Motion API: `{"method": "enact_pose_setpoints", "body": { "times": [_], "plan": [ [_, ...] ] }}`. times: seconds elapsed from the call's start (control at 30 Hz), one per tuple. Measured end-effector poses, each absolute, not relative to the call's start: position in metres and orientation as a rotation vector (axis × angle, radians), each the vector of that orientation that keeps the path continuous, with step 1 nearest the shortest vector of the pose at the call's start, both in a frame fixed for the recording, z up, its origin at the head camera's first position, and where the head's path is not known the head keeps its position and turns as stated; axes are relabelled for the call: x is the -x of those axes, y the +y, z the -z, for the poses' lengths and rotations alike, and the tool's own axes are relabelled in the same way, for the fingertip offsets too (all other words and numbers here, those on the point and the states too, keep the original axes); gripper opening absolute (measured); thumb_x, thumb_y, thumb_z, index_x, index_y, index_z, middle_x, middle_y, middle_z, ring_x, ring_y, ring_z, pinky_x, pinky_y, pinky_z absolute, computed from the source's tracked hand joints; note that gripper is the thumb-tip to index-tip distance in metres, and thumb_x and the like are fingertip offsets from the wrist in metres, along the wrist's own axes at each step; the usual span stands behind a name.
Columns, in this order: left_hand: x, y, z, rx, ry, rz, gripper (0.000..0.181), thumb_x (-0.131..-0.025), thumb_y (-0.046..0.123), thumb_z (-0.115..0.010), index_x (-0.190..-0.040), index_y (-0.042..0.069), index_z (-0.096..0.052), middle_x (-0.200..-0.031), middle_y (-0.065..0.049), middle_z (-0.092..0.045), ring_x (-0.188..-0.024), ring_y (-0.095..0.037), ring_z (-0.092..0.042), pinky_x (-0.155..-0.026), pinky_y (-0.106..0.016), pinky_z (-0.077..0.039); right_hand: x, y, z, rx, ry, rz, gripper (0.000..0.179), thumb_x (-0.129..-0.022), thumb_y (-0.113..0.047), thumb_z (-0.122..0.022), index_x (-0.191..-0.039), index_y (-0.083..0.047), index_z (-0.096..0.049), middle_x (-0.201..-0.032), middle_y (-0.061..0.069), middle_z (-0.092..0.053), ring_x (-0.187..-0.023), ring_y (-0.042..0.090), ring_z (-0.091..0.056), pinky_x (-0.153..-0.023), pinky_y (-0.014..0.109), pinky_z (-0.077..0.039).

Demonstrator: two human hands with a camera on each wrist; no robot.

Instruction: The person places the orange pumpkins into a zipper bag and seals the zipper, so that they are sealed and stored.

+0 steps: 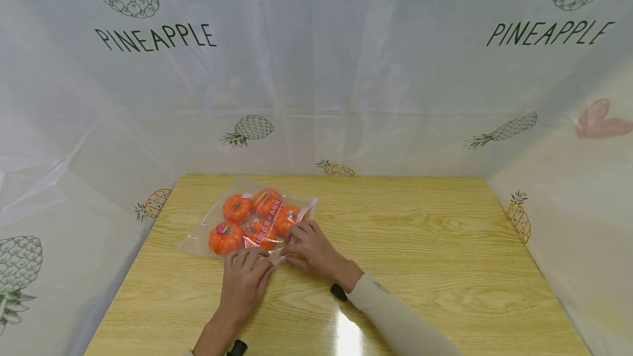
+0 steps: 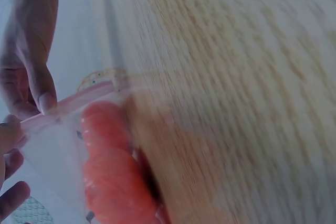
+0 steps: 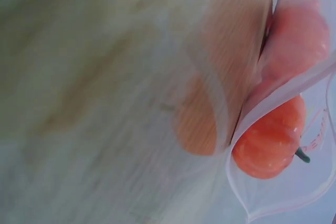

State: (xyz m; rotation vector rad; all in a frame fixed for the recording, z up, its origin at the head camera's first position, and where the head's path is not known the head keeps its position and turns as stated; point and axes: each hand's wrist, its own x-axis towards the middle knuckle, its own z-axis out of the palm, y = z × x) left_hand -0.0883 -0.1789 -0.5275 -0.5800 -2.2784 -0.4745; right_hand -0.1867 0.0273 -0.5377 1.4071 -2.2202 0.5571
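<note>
A clear zip bag (image 1: 203, 233) printed with pink lettering lies on the left part of the table. Several small orange pumpkins (image 1: 238, 209) are inside it. My left hand (image 1: 245, 279) pinches the near corner of the bag's pink zip strip (image 2: 79, 98). Close beside it, my right hand (image 1: 311, 249) grips the same strip between thumb and fingers. From the right wrist, the bag's mouth stands parted, with one green-stemmed pumpkin (image 3: 270, 142) showing through the gap. The right hand's fingers are out of sight in that view.
The wood-grain table (image 1: 420, 246) stretches off to the right. Around its back and sides hangs a pale plastic curtain (image 1: 346, 70) with pineapple prints. A dark object (image 1: 338, 291) shows under the right wrist, and another (image 1: 238, 348) beside the left.
</note>
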Motion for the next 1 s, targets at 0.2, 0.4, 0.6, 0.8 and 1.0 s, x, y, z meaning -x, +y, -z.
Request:
{"method": "enact_pose_setpoints", "body": {
  "times": [0.2,0.4,0.6,0.8,1.0],
  "plan": [
    [0.087,-0.18,0.528,0.586,-2.258,0.493,0.056,-0.114,0.045,-0.037,-0.08,0.016,-0.07,-0.1,-0.003,-0.068,-0.097,-0.029,-0.06,-0.086,-0.052,-0.039,0.194,0.03,0.538,-1.387,-2.189,-0.462,0.009,-0.09,-0.036,-0.085,-0.094,-0.029,-0.082,-0.113,-0.003,-0.064,-0.112,0.02,-0.058,-0.097,0.038,-0.046],
    [0.088,-0.182,0.53,0.597,-2.219,0.506,0.049,-0.113,0.041,-0.044,-0.079,0.015,-0.069,-0.1,-0.003,-0.067,-0.097,-0.028,-0.06,-0.085,-0.051,-0.039,0.204,0.034,0.536,-1.355,-2.207,-0.476,0.009,-0.089,-0.034,-0.086,-0.096,-0.029,-0.083,-0.116,0.0,-0.064,-0.115,0.023,-0.06,-0.101,0.043,-0.046],
    [0.09,-0.183,0.53,0.6,-2.204,0.508,0.047,-0.112,0.039,-0.046,-0.079,0.015,-0.07,-0.101,-0.002,-0.068,-0.095,-0.027,-0.06,-0.084,-0.05,-0.038,0.213,0.039,0.537,-1.331,-2.282,-0.486,0.01,-0.09,-0.033,-0.086,-0.098,-0.028,-0.084,-0.121,0.002,-0.064,-0.116,0.023,-0.058,-0.102,0.045,-0.046],
    [0.09,-0.183,0.528,0.595,-2.196,0.496,0.051,-0.113,0.042,-0.041,-0.079,0.016,-0.069,-0.1,-0.001,-0.067,-0.095,-0.026,-0.061,-0.083,-0.047,-0.038,0.223,0.043,0.536,-1.311,-2.341,-0.513,0.01,-0.09,-0.034,-0.084,-0.095,-0.024,-0.084,-0.122,0.002,-0.063,-0.119,0.024,-0.055,-0.104,0.048,-0.044],
    [0.088,-0.184,0.528,0.564,-2.216,0.57,0.046,-0.112,0.039,-0.047,-0.082,0.014,-0.071,-0.1,-0.003,-0.067,-0.097,-0.029,-0.062,-0.085,-0.047,-0.037,0.233,0.046,0.534,-1.304,-2.314,-0.549,0.013,-0.091,-0.035,-0.082,-0.09,-0.022,-0.083,-0.118,0.003,-0.064,-0.117,0.025,-0.055,-0.103,0.049,-0.044]
  ]
}}
